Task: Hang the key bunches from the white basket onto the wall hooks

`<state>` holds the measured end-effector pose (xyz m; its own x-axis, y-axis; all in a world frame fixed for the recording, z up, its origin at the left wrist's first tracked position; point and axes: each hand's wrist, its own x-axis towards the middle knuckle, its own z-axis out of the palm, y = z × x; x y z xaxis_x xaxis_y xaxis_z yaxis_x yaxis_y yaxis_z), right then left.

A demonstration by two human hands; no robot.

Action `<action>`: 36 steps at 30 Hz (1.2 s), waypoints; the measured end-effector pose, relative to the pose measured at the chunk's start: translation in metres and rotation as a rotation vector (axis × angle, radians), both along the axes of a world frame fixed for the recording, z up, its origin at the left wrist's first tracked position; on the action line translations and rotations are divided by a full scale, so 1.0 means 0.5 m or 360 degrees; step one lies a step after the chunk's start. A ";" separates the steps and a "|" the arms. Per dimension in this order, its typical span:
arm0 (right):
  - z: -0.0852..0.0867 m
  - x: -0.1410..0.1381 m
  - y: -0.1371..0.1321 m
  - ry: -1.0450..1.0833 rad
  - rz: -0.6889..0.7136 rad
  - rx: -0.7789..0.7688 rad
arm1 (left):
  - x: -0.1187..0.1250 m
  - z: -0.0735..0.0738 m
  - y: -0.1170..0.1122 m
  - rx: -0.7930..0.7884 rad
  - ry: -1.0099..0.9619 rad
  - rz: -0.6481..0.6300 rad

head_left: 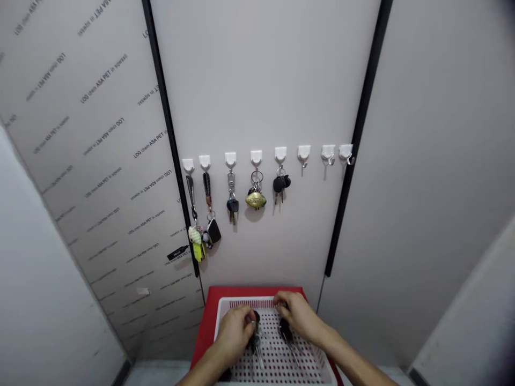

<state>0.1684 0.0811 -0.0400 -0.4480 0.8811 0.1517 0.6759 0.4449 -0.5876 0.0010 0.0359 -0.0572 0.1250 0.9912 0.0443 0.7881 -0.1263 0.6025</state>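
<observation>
Both my hands reach into a white perforated basket [309, 360] that sits on a red surface [205, 327]. My left hand [235, 332] is closed around a bunch of keys [257, 343] with a black head. Fingers curled, my right hand [298, 316] rests over another black-headed key set [286, 331] lying in the basket. On the wall above, a row of white hooks [256, 156] runs left to right. The left several carry key sets, among them a brass oval fob [256, 200] and a yellow-green tag [198, 251]. The three hooks on the right [328, 153] hang bare.
Grey wall panels with black vertical strips [169, 134] stand behind the hooks. The left panel is covered in printed protective film [92, 161]. A small black label [177, 253] sticks to it near the lowest keys.
</observation>
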 end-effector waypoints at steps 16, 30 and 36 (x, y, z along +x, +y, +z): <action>0.065 -0.041 -0.003 0.0814 -0.0091 -0.0423 | 0.039 0.044 -0.007 -0.0060 -0.0900 -0.0114; 0.074 -0.024 -0.002 0.0764 0.0011 -0.0455 | 0.031 0.016 -0.006 -0.0254 -0.0872 -0.0114; 0.068 -0.029 -0.019 0.0434 0.0258 -0.0351 | 0.038 0.044 -0.004 -0.0269 -0.1046 -0.0146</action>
<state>0.1541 0.0717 -0.0061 -0.5536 0.8269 0.0994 0.4126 0.3759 -0.8297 0.0201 0.0340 -0.0349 0.2091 0.9778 -0.0145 0.2425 -0.0375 0.9694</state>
